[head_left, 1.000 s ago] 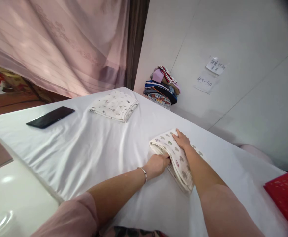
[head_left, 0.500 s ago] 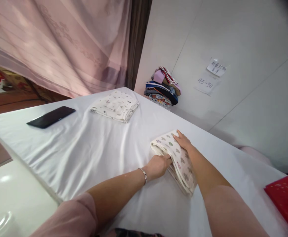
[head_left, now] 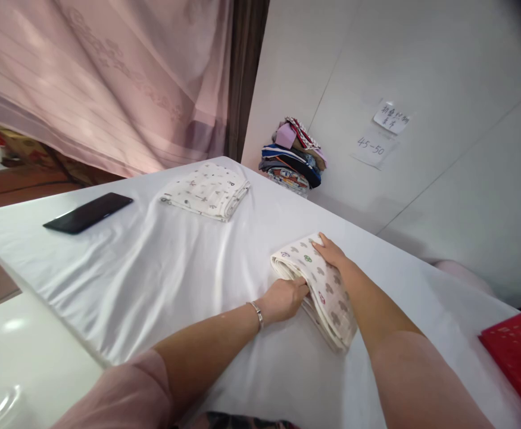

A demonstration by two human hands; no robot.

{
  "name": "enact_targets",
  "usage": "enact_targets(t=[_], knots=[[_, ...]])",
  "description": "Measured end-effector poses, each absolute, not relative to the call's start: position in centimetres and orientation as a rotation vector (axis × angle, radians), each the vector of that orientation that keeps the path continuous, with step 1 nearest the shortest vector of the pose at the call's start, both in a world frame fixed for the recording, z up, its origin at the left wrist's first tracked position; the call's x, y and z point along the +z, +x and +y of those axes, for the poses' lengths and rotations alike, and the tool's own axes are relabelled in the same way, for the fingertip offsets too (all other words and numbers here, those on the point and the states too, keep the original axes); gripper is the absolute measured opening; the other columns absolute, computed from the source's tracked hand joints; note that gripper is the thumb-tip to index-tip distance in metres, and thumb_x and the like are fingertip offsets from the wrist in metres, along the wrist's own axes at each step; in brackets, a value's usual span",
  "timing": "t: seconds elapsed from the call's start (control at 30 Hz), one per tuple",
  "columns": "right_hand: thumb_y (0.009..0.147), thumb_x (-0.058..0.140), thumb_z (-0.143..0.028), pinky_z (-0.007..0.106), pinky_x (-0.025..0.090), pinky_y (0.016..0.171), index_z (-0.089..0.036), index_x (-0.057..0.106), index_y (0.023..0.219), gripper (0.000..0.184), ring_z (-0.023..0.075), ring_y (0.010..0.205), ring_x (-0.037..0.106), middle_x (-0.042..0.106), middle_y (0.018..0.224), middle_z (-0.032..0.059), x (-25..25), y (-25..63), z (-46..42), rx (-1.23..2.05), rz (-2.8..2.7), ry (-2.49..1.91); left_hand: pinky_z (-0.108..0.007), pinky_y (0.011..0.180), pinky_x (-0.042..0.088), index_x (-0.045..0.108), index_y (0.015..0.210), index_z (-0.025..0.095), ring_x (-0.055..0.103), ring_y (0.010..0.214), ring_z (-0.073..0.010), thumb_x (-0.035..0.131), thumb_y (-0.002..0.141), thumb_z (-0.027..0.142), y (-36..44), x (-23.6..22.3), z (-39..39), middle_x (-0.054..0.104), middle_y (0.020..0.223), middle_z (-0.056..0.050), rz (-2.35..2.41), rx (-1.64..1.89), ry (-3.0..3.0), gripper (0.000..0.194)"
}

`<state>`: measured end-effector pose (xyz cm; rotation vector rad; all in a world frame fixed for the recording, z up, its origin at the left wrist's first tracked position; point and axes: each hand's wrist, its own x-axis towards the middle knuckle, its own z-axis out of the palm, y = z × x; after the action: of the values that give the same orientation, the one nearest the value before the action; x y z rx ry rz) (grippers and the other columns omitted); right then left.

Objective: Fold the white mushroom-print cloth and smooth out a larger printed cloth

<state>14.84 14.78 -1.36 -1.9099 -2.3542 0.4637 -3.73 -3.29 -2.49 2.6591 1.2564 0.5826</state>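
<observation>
A folded cloth (head_left: 329,289), off-white with grey, green and pink motifs, lies on the white-covered table in front of me. My left hand (head_left: 287,298), with a silver bracelet at the wrist, is closed on the layers at its left side. Those fingertips are partly hidden in the fold. My right hand (head_left: 330,250) rests on the cloth's far right side, fingers stretched out and thumb apart. Farther back lies a second folded cloth (head_left: 206,192) with small dark prints, apart from both hands.
A black flat device (head_left: 89,213) lies on the white tablecloth (head_left: 175,274) at the left. Folded clothes (head_left: 290,158) are stacked by the grey wall, which bears handwritten papers (head_left: 371,149). A red object (head_left: 517,351) is at the right edge. A pink curtain (head_left: 108,77) hangs behind.
The view has shifted very slightly. Both hands keep their places on the patterned cloth, and its folds look the same.
</observation>
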Motion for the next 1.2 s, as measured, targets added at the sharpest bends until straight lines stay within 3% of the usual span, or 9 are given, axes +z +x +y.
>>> enact_targets(t=[0.27,0.6,0.8,1.0,1.2], knots=[[0.082,0.029,-0.06,0.039,0.029,0.099,-0.026,0.022,0.138,0.066,0.0256,0.124,0.035,0.035,0.139,0.0065,-1.7,14.7,14.5,0.383,-2.362,-1.935,-0.023,0.065,0.045,0.056,0.094,0.02,0.058,0.078,-0.0136,0.036,0.089,0.026,-3.1,-2.9,-3.8,0.056,0.103,-0.004,1.173,0.616,2.569,0.022],[0.083,0.027,-0.06,0.039,0.029,0.098,-0.026,0.021,0.138,0.065,0.0257,0.124,0.035,0.035,0.139,0.0066,-1.4,14.4,14.3,0.352,-2.381,-1.979,-0.024,0.054,0.042,0.06,0.082,0.017,0.058,0.065,-0.0143,0.039,0.082,0.016,-2.5,-2.6,-3.9,0.059,0.099,-0.004,1.232,0.477,2.667,0.021],[0.083,0.027,-0.061,0.038,0.03,0.096,-0.025,0.021,0.138,0.065,0.0254,0.121,0.038,0.035,0.139,0.0077,-1.2,14.5,14.5,0.361,-2.411,-1.971,-0.023,0.055,0.042,0.057,0.082,0.017,0.058,0.069,-0.0145,0.042,0.079,0.013,-2.5,-2.8,-3.7,0.059,0.096,-0.002,1.195,0.541,2.656,0.016],[0.084,0.02,-0.062,0.049,0.026,0.094,-0.03,0.02,0.138,0.063,0.0294,0.117,0.041,0.043,0.132,0.01,-0.9,14.1,13.7,0.174,-2.439,-2.058,-0.024,0.052,0.04,0.054,0.082,0.017,0.058,0.068,-0.0143,0.042,0.08,0.013,-2.8,-2.7,-4.0,0.058,0.093,-0.003,1.178,0.556,2.709,0.013],[0.083,0.019,-0.064,0.045,0.032,0.09,-0.03,0.019,0.138,0.065,0.0298,0.115,0.042,0.041,0.133,0.0094,-0.9,14.1,13.5,0.219,-2.408,-2.051,-0.023,0.053,0.041,0.055,0.083,0.018,0.058,0.071,-0.0144,0.043,0.08,0.013,-2.9,-3.2,-4.0,0.058,0.095,-0.002,1.173,0.534,2.714,0.013]])
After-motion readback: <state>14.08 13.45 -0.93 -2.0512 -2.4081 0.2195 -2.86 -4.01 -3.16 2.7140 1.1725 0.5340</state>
